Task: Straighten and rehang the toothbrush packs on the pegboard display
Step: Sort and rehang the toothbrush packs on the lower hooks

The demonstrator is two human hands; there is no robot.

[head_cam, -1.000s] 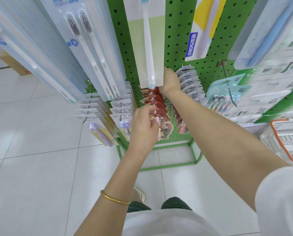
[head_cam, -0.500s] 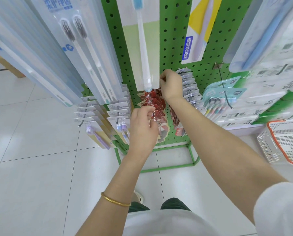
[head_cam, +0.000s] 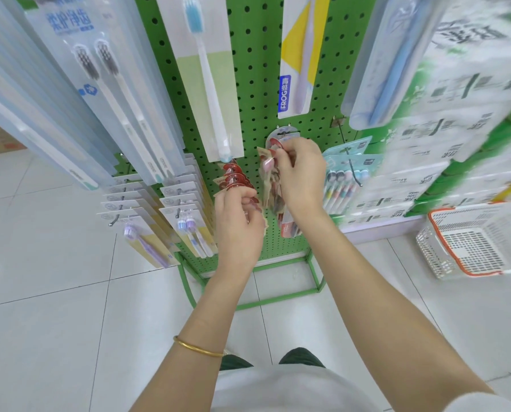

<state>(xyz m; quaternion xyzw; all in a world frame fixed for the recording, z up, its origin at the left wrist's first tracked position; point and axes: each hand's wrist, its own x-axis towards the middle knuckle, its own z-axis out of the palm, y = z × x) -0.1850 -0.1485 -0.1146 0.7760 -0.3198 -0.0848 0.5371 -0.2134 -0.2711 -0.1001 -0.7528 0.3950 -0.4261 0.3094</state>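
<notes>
Now the right hand (head_cam: 300,173) has left the pegboard (head_cam: 257,93) and pinches a bunch of packs (head_cam: 270,162) just off it. Meanwhile the left hand (head_cam: 237,221) stays pinching the red packs (head_cam: 236,178) on their peg, so rehanging likely comes next.

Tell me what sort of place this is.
Most likely a shop's toothbrush aisle: a green pegboard display hung with many packaged toothbrushes on hooks, and a plastic shopping basket on the tiled floor.

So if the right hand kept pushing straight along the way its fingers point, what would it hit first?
Most likely the red-topped packs it is already gripping on their peg, then the green pegboard right behind them. Depth is hard to judge from this angle.
</notes>
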